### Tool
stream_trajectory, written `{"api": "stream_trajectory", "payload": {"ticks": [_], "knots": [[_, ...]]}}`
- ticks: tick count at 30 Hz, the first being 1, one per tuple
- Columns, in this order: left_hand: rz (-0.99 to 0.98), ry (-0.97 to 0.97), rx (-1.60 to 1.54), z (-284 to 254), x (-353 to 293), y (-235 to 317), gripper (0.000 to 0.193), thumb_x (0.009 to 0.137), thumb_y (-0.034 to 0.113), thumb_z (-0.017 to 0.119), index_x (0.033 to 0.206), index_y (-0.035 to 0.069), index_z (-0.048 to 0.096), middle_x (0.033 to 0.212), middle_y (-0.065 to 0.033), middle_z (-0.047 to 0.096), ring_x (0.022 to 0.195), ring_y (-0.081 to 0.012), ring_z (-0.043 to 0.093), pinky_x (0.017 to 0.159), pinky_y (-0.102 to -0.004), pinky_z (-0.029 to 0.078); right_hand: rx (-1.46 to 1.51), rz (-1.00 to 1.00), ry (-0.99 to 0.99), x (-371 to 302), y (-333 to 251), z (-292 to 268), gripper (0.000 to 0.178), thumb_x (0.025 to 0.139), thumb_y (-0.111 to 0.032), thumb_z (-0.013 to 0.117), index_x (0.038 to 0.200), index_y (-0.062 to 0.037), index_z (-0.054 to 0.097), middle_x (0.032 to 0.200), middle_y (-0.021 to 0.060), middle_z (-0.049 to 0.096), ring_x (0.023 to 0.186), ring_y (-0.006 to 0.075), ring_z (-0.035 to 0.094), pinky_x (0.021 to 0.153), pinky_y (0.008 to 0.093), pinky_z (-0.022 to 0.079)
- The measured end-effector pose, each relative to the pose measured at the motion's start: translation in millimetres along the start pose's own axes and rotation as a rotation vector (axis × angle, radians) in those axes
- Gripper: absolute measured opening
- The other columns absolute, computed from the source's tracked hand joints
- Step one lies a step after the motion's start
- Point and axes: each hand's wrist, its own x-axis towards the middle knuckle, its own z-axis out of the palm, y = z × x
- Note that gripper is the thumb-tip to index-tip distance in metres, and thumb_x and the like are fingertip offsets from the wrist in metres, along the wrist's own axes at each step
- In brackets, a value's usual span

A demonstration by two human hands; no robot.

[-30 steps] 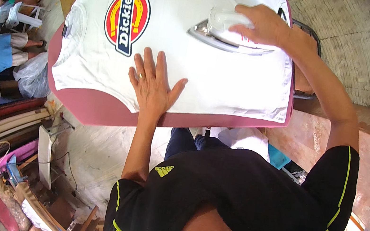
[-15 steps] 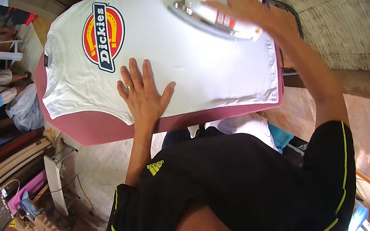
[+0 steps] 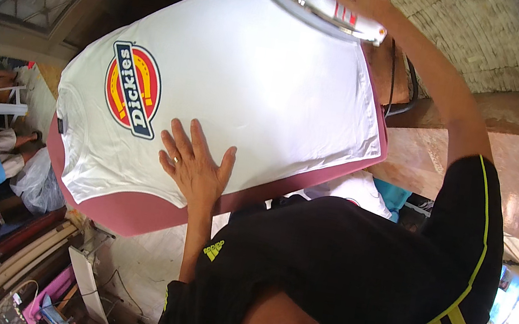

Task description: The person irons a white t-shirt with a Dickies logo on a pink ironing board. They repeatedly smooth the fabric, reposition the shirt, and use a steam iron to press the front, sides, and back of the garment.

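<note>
A white shirt (image 3: 233, 71) is spread over a pink-covered ironing board (image 3: 124, 214). An electric iron (image 3: 325, 14) is held at the shirt's far edge by the right hand (image 3: 366, 0), fingers wrapped round it; soleplate contact is obscured by blur. The shirt is best tensioned by the left hand (image 3: 196, 169), fingers spread, nothing grasped; near-side strokes would be obstructed there. A black tubular frame (image 3: 414, 94) is seen beyond the right end.

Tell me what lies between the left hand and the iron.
In the head view, only plain shirt lies between the left hand and the iron.
</note>
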Motion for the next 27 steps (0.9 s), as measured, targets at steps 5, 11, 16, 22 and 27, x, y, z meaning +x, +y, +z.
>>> {"api": "stream_trajectory", "payload": {"ticks": [5,11,16,22,27], "knots": [[0.007,0.042,0.036,5,-4,0,0.087,0.088,0.061,0.057,0.152,0.007,0.034,0.159,-0.0255,0.023,0.147,-0.0481,0.016,0.112,-0.066,0.016,0.294,0.509,0.014,50,-26,-24,0.06,0.094,-0.053,0.056,0.119,0.0011,0.063,0.089,0.0229,0.072,0.051,0.0284,0.068,0.05,0.0396,0.059],[0.041,0.104,0.035,7,4,3,0.085,0.088,0.061,0.057,0.151,0.008,0.038,0.157,-0.026,0.028,0.145,-0.0489,0.021,0.111,-0.0655,0.019,-0.105,0.54,0.148,11,-8,35,0.064,0.097,-0.053,0.047,0.123,0.0038,0.061,0.108,0.0296,0.067,0.096,0.0413,0.069,0.09,0.053,0.052],[-0.001,0.109,0.049,13,-5,-10,0.088,0.086,0.065,0.057,0.151,0.009,0.037,0.158,-0.0249,0.026,0.147,-0.0474,0.018,0.113,-0.0626,0.015,0.695,0.672,-0.084,-76,-89,-23,0.051,0.095,-0.044,0.059,0.108,0.0048,0.058,0.065,0.0131,0.06,0.053,0.0209,0.061,0.053,0.0359,0.053],[-0.018,0.058,0.052,4,-3,-5,0.088,0.086,0.065,0.057,0.151,0.009,0.037,0.159,-0.0246,0.024,0.147,-0.0475,0.017,0.113,-0.0637,0.014,0.822,0.766,0.137,-64,-49,5,0.043,0.098,-0.039,0.056,0.106,0.0036,0.058,0.065,0.0101,0.06,0.05,0.0176,0.059,0.046,0.0334,0.05],[-0.004,0.019,0.043,3,-2,-2,0.088,0.087,0.061,0.057,0.152,0.006,0.034,0.159,-0.0257,0.021,0.147,-0.0481,0.014,0.113,-0.0654,0.013,0.425,0.606,-0.034,30,40,33,0.059,0.099,-0.047,0.048,0.113,0.0094,0.058,0.084,0.0231,0.07,0.059,0.0255,0.068,0.057,0.0432,0.055]]}}
